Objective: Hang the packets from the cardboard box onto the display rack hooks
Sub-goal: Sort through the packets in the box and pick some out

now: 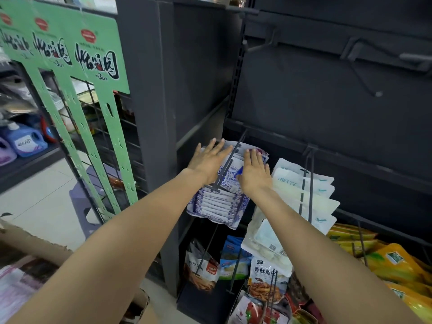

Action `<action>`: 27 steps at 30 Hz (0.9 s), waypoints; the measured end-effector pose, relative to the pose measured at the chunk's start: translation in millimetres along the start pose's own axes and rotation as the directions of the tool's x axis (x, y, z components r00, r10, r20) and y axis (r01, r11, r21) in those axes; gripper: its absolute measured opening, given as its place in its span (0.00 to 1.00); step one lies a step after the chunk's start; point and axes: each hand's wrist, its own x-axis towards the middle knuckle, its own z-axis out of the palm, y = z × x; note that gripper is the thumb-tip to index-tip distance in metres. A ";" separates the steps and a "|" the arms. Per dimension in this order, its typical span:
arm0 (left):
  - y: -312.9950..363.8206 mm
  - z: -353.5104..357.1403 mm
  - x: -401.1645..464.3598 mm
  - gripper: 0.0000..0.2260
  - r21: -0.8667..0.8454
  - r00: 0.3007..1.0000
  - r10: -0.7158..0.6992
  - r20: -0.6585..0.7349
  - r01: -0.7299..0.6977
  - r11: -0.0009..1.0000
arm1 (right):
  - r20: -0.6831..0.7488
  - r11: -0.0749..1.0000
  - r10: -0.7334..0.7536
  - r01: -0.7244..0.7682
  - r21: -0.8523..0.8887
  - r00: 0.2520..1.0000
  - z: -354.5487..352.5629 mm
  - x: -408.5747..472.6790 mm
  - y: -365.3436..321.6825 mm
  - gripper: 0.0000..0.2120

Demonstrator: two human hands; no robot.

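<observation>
The cardboard box [35, 249] sits at lower left, nearest the camera. Both hands lie flat with fingers straight on the blue-and-white packets [217, 202] hanging on a rack hook [230, 160]: left hand [209, 160] left of the hook, right hand [254, 170] right of it.

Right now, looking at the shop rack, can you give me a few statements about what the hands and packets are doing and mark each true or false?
1. Both hands rest flat on the blue-and-white packets. True: left hand and right hand lie with straight fingers.
2. The upper hooks are full of packets. False: they hang bare.
3. White packets hang right of the blue-and-white ones. True.
4. The yellow packets hang on the green sign. False: they sit low on the right; the green sign is on the left.
</observation>
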 end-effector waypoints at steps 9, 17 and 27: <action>-14.3 -36.1 -61.6 0.19 -0.517 0.955 -0.015 -0.297 -0.147 0.843 | -0.194 0.918 -0.146 0.206 0.338 0.970 -58.2 -52.1 -36.6 0.16; -60.2 -63.4 -175.0 0.07 -0.431 0.969 -0.152 -0.194 0.055 0.901 | -0.146 0.817 -0.233 0.275 0.506 0.961 -68.3 -120.3 -113.9 0.10; -164.1 -33.4 -344.3 0.09 -0.451 0.818 -0.529 -0.228 0.393 0.801 | 0.150 0.777 -0.504 0.370 0.510 0.851 16.0 -209.5 -252.2 0.12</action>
